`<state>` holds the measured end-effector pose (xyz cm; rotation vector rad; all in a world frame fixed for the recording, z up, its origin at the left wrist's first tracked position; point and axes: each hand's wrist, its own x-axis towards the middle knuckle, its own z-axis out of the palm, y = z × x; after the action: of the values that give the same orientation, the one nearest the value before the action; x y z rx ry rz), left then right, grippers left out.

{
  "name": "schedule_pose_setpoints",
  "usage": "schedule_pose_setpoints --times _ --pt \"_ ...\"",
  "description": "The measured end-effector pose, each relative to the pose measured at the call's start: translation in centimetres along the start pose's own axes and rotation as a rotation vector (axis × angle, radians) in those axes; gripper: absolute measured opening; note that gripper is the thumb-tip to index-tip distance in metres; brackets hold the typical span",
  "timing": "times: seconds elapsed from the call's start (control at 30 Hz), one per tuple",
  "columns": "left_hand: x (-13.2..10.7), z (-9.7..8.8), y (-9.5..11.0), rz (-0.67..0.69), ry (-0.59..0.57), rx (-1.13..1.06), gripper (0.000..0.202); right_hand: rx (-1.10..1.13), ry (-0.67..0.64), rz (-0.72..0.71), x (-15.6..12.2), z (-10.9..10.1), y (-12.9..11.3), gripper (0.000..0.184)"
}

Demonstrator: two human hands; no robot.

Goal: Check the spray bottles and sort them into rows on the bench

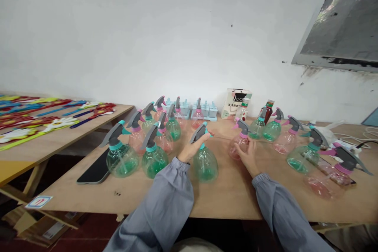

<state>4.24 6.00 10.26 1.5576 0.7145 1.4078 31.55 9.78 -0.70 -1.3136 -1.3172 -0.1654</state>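
Observation:
My left hand is wrapped round the grey and turquoise trigger head of a green spray bottle, which stands upright at the table's middle with green liquid in its base. To the right, my right hand holds the round body of a pink spray bottle by its near right side; this bottle leans slightly. Left of my left hand stand several more bottles, among them a green spray bottle and a pink spray bottle. Another pink spray bottle stands beyond my right hand.
A black phone lies at the left. Light-blue ice-pop moulds, a white printed box and a dark red bottle stand by the wall. White cables lie far right. Colourful hand-shaped items cover the left table.

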Motion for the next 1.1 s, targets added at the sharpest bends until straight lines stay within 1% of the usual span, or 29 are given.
schedule_pose_setpoints --times 0.07,0.17,0.27,0.37,0.5,0.63,0.7,0.77,0.87,0.97,1.03,1.1 --pt "0.0 0.0 0.1 0.021 0.018 0.05 0.041 -0.007 0.003 0.004 0.0 0.0 0.0 0.071" --pt "0.1 -0.2 -0.1 0.036 0.107 0.178 0.042 -0.011 0.003 0.016 0.0 0.0 0.0 0.073" --pt "0.4 -0.4 -0.6 0.099 0.206 0.326 0.033 0.002 0.004 0.016 0.0 0.1 -0.1 0.075" --pt "0.7 -0.5 -1.4 0.141 0.248 0.439 0.03 0.008 0.007 0.024 0.0 0.1 0.0 0.077" --pt "0.8 -0.2 -2.1 0.132 0.327 0.549 0.037 0.021 0.005 0.027 0.1 0.2 0.3 0.076" --pt "0.0 0.5 -3.0 0.2 0.415 0.726 0.059 0.033 0.0 0.015 0.0 0.2 0.5 0.075" --pt "-0.4 0.7 -3.7 0.188 0.421 0.801 0.062 0.031 0.008 0.026 -0.1 0.3 0.6 0.076" --pt "-0.3 0.7 -4.5 0.125 0.399 0.849 0.06 0.054 0.013 0.049 -0.2 0.4 0.7 0.077" --pt "1.2 0.7 -5.8 0.021 0.365 0.92 0.051 0.17 -0.035 0.102 -0.3 0.7 0.8 0.08" --pt "3.6 0.8 -7.1 -0.013 0.374 0.949 0.038 0.282 -0.106 0.152 -0.5 0.9 0.8 0.082" --pt "5.1 1.1 -7.8 -0.024 0.403 0.951 0.037 0.307 -0.128 0.155 -0.6 0.9 0.9 0.082" --pt "6.2 1.3 -8.5 -0.049 0.432 0.951 0.04 0.31 -0.158 0.144 -0.8 0.8 0.9 0.081"
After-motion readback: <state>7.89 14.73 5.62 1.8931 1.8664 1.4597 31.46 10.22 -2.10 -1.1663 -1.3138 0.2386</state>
